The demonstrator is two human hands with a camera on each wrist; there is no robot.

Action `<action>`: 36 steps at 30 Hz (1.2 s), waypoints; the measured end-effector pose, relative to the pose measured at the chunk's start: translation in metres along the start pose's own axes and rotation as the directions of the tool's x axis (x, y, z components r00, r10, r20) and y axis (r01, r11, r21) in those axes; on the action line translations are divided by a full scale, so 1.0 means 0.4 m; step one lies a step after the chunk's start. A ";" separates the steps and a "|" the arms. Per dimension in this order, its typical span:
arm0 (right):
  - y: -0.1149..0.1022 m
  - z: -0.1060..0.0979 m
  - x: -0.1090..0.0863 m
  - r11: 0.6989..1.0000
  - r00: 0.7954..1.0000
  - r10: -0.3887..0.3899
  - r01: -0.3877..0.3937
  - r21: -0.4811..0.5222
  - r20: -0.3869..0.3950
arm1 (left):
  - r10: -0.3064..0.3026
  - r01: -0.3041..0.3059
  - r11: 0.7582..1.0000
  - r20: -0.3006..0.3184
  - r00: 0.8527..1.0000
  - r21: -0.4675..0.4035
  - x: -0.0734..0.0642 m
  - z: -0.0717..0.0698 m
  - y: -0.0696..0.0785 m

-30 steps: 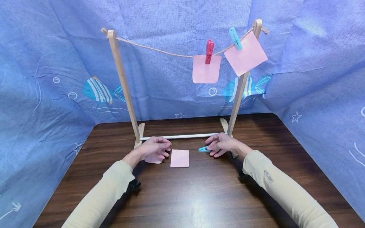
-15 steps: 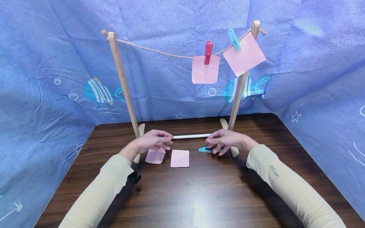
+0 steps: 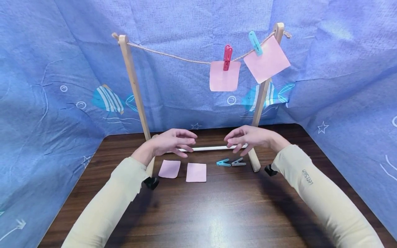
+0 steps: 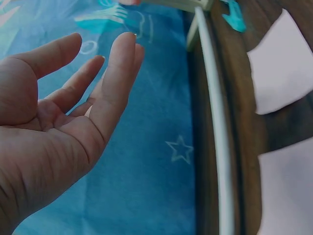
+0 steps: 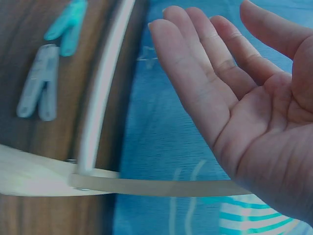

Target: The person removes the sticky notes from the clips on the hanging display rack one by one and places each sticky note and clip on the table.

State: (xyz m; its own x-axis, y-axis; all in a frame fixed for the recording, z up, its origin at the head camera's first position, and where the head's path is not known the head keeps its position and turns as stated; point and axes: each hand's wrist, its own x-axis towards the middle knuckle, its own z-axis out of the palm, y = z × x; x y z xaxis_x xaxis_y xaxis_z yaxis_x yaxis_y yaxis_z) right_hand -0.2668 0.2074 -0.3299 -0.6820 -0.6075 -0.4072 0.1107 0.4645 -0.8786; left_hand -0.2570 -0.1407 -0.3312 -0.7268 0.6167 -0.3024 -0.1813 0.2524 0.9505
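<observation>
While the left hand (image 3: 173, 141) and the right hand (image 3: 250, 137) hover with relaxed fingers, holding nothing, the hanging seems half done; next probably calls for pinching a thin, flat pink square (image 3: 169, 169) below the left hand and a smooth plastic turquoise clip (image 3: 222, 163) below the right, towards the rough, twisted rope (image 3: 161, 52) above.

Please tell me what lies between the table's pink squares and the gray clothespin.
In the head view, a blue clothespin lies between them, beside the gray clothespin; bare tabletop separates the blue one from the nearer pink square.
</observation>
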 end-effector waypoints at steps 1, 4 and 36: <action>-0.011 -0.004 -0.004 1.000 1.000 0.001 -0.001 -0.004 0.000 | 0.008 -0.008 1.000 0.001 1.000 0.006 0.002 0.001 0.009; -0.045 -0.013 -0.016 1.000 1.000 0.000 0.000 -0.014 -0.002 | 0.035 -0.035 0.999 -0.003 0.999 0.040 0.006 0.000 0.034; -0.345 -0.003 -0.214 0.904 0.915 -0.386 0.349 -0.246 -0.120 | 0.334 -0.328 0.943 -0.190 0.923 0.065 0.018 0.056 0.308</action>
State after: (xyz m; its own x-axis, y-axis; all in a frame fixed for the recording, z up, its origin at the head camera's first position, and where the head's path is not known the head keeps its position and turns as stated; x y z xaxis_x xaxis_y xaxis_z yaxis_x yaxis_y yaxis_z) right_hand -0.2245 0.1959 -0.1734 -0.7534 -0.6576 -0.0036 -0.3157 0.3664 -0.8753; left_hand -0.2697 -0.0884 -0.2177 -0.8576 0.5117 0.0521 0.1102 0.0840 0.9904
